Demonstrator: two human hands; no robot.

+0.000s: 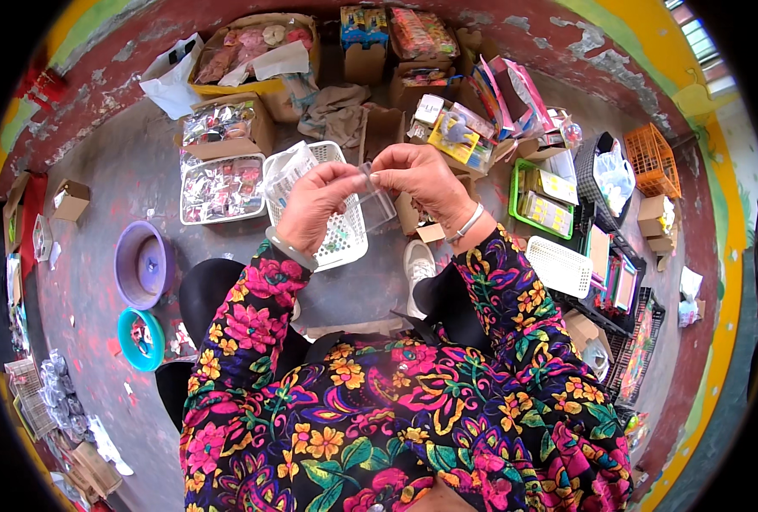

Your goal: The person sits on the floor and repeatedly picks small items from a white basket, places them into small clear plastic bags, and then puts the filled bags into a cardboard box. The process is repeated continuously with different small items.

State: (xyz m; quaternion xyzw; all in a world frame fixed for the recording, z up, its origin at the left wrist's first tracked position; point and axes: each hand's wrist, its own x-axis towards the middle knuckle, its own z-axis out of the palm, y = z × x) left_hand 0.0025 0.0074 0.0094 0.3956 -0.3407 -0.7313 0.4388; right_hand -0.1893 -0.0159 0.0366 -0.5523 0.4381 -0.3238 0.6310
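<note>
Pinched between both my hands, left hand and right hand, the small clear bag was mid-opening above the white basket; next I judged its mouth needed spreading.

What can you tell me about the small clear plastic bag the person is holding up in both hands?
The small clear plastic bag is a flat, see-through pouch of thin glossy film, roughly rectangular and looking empty. It is held in the air above the white perforated plastic basket, tilted, its lower corner hanging down to the right. The left hand pinches its upper left edge; the right hand grips its top with fingertips. Nothing else touches it.
</note>
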